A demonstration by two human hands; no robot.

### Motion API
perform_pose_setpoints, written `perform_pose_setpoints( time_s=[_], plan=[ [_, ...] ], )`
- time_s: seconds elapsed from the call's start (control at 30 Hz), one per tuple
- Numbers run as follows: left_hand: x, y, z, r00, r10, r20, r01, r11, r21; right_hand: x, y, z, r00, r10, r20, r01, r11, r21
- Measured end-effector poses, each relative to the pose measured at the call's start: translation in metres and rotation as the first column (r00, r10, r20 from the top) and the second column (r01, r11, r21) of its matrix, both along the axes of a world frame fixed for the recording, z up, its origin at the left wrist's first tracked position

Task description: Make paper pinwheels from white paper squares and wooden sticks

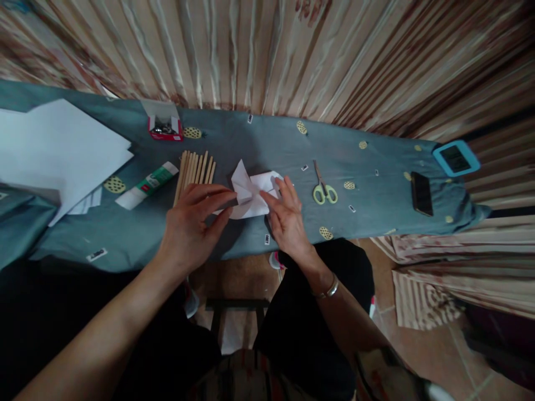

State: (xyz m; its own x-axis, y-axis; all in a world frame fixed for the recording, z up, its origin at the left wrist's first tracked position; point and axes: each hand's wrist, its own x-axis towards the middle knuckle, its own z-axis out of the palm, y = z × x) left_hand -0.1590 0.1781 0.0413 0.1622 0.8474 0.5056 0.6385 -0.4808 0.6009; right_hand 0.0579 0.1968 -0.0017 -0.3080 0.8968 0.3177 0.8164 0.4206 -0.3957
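Observation:
A white paper pinwheel [249, 195] with folded, pointed blades is between my hands over the table. My right hand [286, 214] grips it from the right, with the index fingertip pressed near its middle. The other fingers curl along its right edge, and the thumb is partly hidden. My left hand [194, 217] is at its left side, thumb and fingers apart, fingertips close to the left blades; whether they touch the paper I cannot tell. Just behind my left hand lies a row of thin wooden sticks [195, 169].
White paper sheets [62, 145] and a glue stick [147, 185] lie left. An opened small red box [165, 128] holds shiny pieces at the back. Green-handled scissors [323, 189], a phone [422, 194] and a blue-framed device [456, 158] are right. Curtains [251, 55] hang behind the table.

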Motion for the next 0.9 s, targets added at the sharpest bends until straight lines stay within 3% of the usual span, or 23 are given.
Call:
perform_pose_setpoints(
  time_s=[0.13,0.27,0.37,0.53,0.67,0.9],
  plan=[
    [-0.002,-0.001,0.000,0.998,0.046,0.042,-0.043,0.996,-0.075,0.012,0.006,0.011,0.974,-0.117,-0.194,0.122,0.993,0.011],
    [-0.001,-0.001,-0.001,0.981,0.109,0.159,-0.060,0.957,-0.285,0.018,0.008,0.016,0.926,-0.277,-0.258,0.234,0.955,-0.184],
    [0.000,0.001,-0.005,0.943,0.134,0.306,0.006,0.909,-0.416,0.014,0.007,0.016,0.909,-0.302,-0.287,0.220,0.933,-0.284],
    [0.002,0.006,-0.019,0.849,0.218,0.482,0.072,0.856,-0.513,0.005,0.008,0.011,0.862,-0.351,-0.365,0.209,0.903,-0.374],
    [0.003,0.007,-0.020,0.784,0.275,0.557,0.114,0.818,-0.564,0.000,0.010,0.002,0.771,-0.364,-0.523,0.129,0.893,-0.431],
    [0.004,0.007,-0.021,0.693,0.330,0.641,0.177,0.784,-0.595,-0.007,0.017,-0.008,0.531,-0.470,-0.706,0.062,0.852,-0.520]
  ],
)
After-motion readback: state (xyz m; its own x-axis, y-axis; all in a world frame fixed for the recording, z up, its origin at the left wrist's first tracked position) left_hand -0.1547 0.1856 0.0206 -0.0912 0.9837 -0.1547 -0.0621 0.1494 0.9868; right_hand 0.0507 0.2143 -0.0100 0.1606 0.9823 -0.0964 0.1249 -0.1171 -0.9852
